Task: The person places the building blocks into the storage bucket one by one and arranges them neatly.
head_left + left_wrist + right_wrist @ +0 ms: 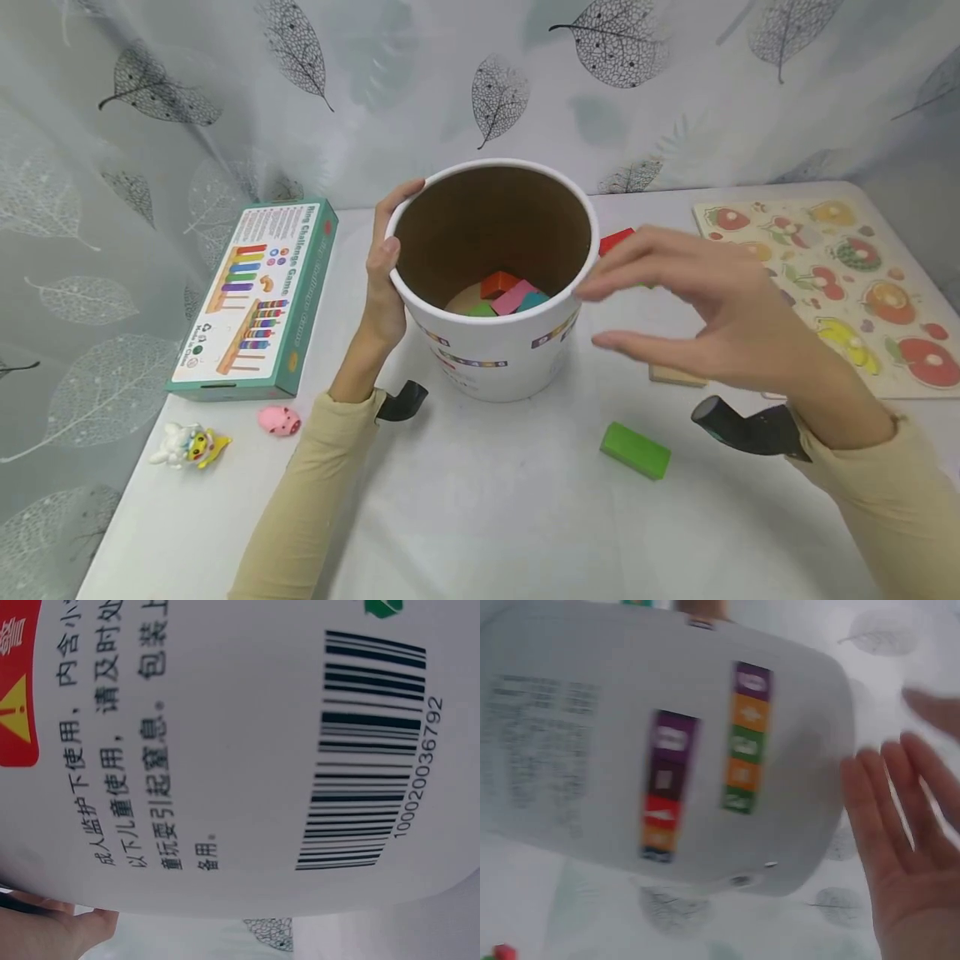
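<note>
A white bucket with a brown inside stands upright at the middle of the table. My left hand grips its rim on the left side, thumb on the near part of the edge. Inside lie several coloured blocks: an orange block, a pink block, a blue block and a green one. My right hand is beside the rim on the right, thumb and fingers apart, holding nothing. In the right wrist view its fingertips are right at the bucket's printed wall.
A green block lies at front right. A red block and a wooden block are partly behind my right hand. A fruit puzzle board is at right; a game box, pink pig and small figurine are at left.
</note>
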`<state>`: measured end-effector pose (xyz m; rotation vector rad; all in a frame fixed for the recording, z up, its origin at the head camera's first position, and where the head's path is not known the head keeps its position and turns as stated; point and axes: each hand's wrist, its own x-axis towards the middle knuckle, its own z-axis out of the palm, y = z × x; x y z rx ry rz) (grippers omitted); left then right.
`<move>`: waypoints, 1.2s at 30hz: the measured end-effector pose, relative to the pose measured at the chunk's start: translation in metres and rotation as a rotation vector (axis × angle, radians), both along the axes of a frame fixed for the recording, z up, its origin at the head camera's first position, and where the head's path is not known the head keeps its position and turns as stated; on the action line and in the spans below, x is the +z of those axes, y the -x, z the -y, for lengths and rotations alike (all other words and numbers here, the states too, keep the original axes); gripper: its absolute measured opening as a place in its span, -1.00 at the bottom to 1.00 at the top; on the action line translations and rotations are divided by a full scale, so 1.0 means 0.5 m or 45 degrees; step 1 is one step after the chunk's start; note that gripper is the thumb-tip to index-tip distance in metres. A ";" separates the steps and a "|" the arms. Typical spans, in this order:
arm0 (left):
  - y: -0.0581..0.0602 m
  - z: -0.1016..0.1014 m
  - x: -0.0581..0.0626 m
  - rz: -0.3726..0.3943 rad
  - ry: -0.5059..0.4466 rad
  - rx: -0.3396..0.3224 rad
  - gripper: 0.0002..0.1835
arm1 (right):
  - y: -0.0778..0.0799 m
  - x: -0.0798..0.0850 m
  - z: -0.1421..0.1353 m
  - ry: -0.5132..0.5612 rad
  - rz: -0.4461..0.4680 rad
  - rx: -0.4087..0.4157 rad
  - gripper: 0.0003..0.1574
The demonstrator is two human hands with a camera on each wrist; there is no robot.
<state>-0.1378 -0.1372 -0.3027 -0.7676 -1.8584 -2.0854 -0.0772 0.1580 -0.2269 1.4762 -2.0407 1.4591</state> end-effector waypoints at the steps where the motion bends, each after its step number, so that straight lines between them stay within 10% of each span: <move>1: 0.000 -0.001 -0.001 0.006 -0.002 -0.002 -0.19 | -0.007 -0.011 -0.006 -0.046 -0.003 0.023 -0.52; 5: 0.000 -0.003 -0.001 0.025 -0.009 -0.002 -0.18 | -0.033 -0.072 -0.034 -0.267 0.104 0.102 -0.44; 15: -0.003 -0.002 -0.001 0.038 -0.018 0.006 -0.18 | -0.078 -0.183 -0.086 -1.178 0.239 -0.154 -0.33; 26: 0.002 -0.005 0.000 0.018 -0.011 -0.010 -0.19 | -0.045 -0.213 -0.104 -1.114 0.174 -0.255 -0.43; 36: 0.003 -0.003 -0.002 0.011 0.004 0.001 -0.18 | -0.004 -0.235 -0.093 -0.900 0.229 -0.111 -0.52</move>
